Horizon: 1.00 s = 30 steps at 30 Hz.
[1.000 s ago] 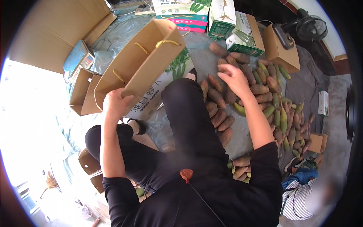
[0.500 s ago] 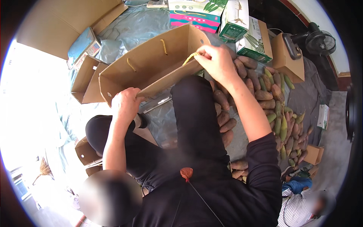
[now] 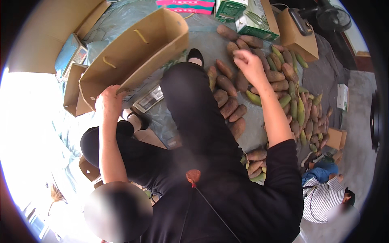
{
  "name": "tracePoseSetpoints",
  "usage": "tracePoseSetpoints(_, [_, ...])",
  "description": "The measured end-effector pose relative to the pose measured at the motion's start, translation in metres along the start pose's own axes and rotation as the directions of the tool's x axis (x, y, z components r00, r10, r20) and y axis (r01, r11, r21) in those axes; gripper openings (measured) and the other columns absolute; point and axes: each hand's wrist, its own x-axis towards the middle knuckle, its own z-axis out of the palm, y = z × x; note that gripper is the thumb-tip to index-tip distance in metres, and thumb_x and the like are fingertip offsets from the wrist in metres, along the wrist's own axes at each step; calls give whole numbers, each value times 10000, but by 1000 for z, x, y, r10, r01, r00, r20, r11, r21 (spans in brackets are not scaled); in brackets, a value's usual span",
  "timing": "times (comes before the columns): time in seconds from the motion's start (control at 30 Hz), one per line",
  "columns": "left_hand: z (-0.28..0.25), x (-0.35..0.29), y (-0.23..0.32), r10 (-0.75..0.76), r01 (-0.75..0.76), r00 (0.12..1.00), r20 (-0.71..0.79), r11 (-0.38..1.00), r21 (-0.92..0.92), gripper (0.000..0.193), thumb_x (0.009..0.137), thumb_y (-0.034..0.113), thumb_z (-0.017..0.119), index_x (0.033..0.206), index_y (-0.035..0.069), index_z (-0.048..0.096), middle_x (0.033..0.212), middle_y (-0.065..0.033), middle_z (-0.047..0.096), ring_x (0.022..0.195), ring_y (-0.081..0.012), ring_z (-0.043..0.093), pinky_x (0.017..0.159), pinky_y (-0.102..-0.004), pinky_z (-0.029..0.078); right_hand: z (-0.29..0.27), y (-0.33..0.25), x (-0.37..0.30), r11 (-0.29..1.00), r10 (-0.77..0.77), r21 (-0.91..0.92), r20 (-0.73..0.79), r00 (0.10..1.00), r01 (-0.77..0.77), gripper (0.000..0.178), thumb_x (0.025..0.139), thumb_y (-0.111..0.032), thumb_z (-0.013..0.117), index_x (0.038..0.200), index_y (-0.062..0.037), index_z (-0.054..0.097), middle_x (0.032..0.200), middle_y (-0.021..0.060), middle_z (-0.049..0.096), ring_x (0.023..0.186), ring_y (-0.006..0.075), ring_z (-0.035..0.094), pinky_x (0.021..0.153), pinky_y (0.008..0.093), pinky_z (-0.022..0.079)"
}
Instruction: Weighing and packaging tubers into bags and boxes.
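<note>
A long open cardboard box (image 3: 121, 60) with yellow cord handles stands tilted at the left, and no contents show in it. My left hand (image 3: 108, 99) is closed around its near left corner. Over a pile of long brown and green cucumber-like vegetables (image 3: 275, 75), my right hand (image 3: 249, 65) hangs in the air, fingers curled in and nothing visible in them. Several brown ones (image 3: 229, 107) lie closer to my right knee.
Beyond the pile stand printed cartons (image 3: 257, 20), a brown box (image 3: 298, 34) and a black fan (image 3: 333, 18). A scale (image 3: 149, 98) sits between the box and my knee. At the lower right is another person in a striped shirt (image 3: 324, 200).
My right hand has let go of the yellow cord handle and moved away from the box, over the vegetables. The left hand still grips the box's corner. The whole view has shifted.
</note>
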Motion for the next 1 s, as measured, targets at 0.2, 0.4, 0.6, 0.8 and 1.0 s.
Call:
tracePoseSetpoints(0.2, [30, 13, -34, -30, 28, 999, 19, 997, 66, 336, 757, 231, 676, 1050, 65, 657, 999, -138, 663, 955, -324, 622, 843, -397, 478, -9, 120, -125, 923, 328, -215, 6, 945, -319, 258, 783, -167, 643, 1018, -62, 654, 882, 151, 678, 828, 295, 656, 745, 372, 511])
tracePoseSetpoints(0.4, [40, 7, -26, -46, 47, 999, -10, 960, 275, 421, 766, 225, 695, 1177, 194, 609, 1158, -37, 609, 1145, -235, 530, 1028, -531, 279, 12, 209, -246, 818, 519, -315, 45, 854, -481, 244, 780, -90, 613, 1003, -1, 658, 806, 123, 677, 625, 178, 641, 584, 323, 502])
tracePoseSetpoints(0.6, [41, -1, -18, -61, 45, 997, 38, 942, 331, 609, 754, 296, 695, 1323, 242, 486, 1313, -18, 515, 1230, -244, 456, 1049, -510, 247, 36, 224, -334, 538, 843, -106, 49, 536, -836, 225, 769, -81, 642, 984, -21, 668, 787, 92, 668, 618, 185, 639, 505, 327, 483])
tracePoseSetpoints(0.8, [44, -9, -26, 62, -21, 990, -127, 954, 299, 658, 746, 227, 730, 1345, 229, 458, 1314, -18, 509, 1263, -236, 417, 1026, -541, 235, 53, 205, -386, 228, 962, 59, 139, 234, -972, 175, 778, -132, 684, 929, -54, 642, 705, 40, 601, 538, 165, 560, 465, 273, 425])
tracePoseSetpoints(1.0, [49, -27, -11, 43, 13, 987, -156, 939, 344, 669, 770, 203, 714, 1371, 230, 422, 1336, -15, 493, 1299, -253, 374, 1053, -537, 217, 74, 201, -389, 110, 975, 151, 176, 137, -982, 445, 768, -248, 729, 1144, -69, 572, 952, 94, 619, 766, 210, 577, 638, 365, 467])
